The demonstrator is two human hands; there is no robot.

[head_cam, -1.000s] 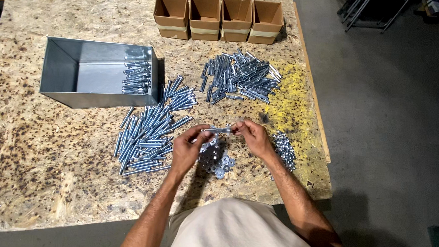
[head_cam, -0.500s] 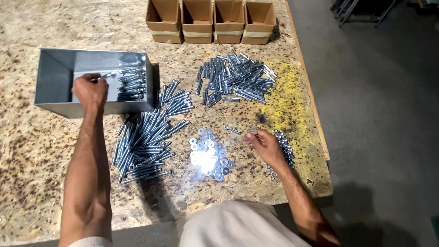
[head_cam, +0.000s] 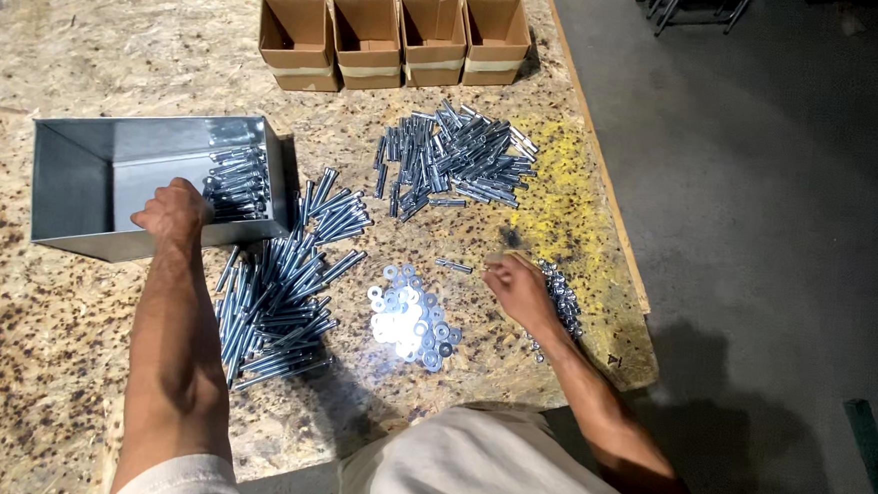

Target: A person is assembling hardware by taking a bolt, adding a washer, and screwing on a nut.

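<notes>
— Currently, your left hand [head_cam: 173, 213]?
— Fingers curled inside the grey metal bin [head_cam: 72, 173], beside stacked bolts [head_cam: 237, 181]; grip unclear.
— Your right hand [head_cam: 522, 289]?
— Fingertips pinched by the nuts [head_cam: 561, 294]; washers [head_cam: 410, 316] nearby.

Both forearms are bare from wrist to elbow, with no watch, ring, band or glove on the left hand [head_cam: 173, 210] or the right hand [head_cam: 519, 289]. A pale cream sleeve [head_cam: 182, 478] covers the left upper arm, and the same light cloth [head_cam: 487, 475] lies below the table edge [head_cam: 451, 406].
</notes>
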